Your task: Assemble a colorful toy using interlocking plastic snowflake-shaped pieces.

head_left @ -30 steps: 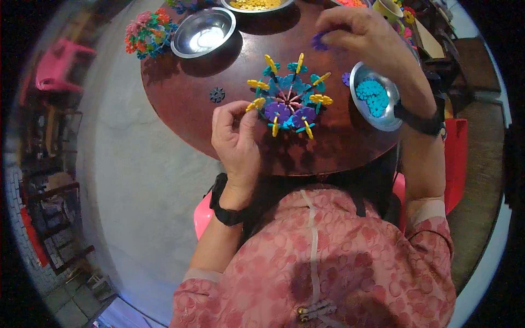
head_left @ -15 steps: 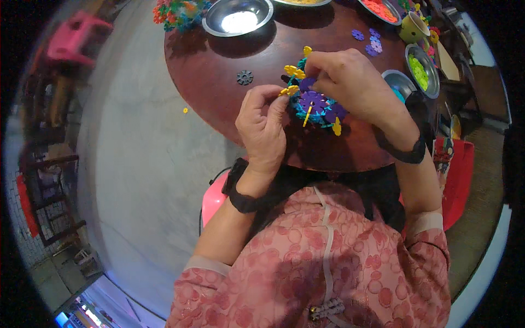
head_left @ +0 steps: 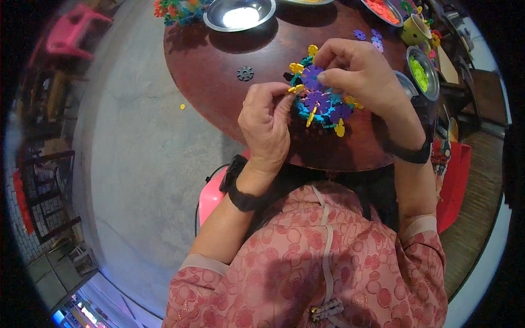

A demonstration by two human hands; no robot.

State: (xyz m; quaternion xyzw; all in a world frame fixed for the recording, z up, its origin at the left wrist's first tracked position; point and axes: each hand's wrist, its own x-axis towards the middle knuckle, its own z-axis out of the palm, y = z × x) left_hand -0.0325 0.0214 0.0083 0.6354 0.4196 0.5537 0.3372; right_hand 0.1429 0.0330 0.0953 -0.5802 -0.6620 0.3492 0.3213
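Observation:
On the round table, close to my body, stands a cluster of interlocking notched plastic discs (head_left: 317,103) in purple, teal and yellow. My left hand (head_left: 265,123) is at its left side, thumb and forefinger closed on the edge of a small yellow disc (head_left: 297,88). From the right, my right hand (head_left: 361,79) reaches over the cluster. Its thumb and forefinger pinch a purple disc (head_left: 311,77) near the top. My right hand partly hides the cluster's right side. Other yellow discs stick out around the rim.
A loose dark disc (head_left: 245,73) lies left on the brown table (head_left: 213,82). Metal bowls stand along the far side, one shiny (head_left: 239,15), another with green discs (head_left: 420,71). Loose purple discs (head_left: 377,44) lie near a yellow-green cup (head_left: 415,30). A small yellow disc (head_left: 182,106) is on the floor.
My right hand has shifted slightly up and right, and the purple disc at its fingertips now shows its flat face. My left hand keeps its pinch on the yellow disc.

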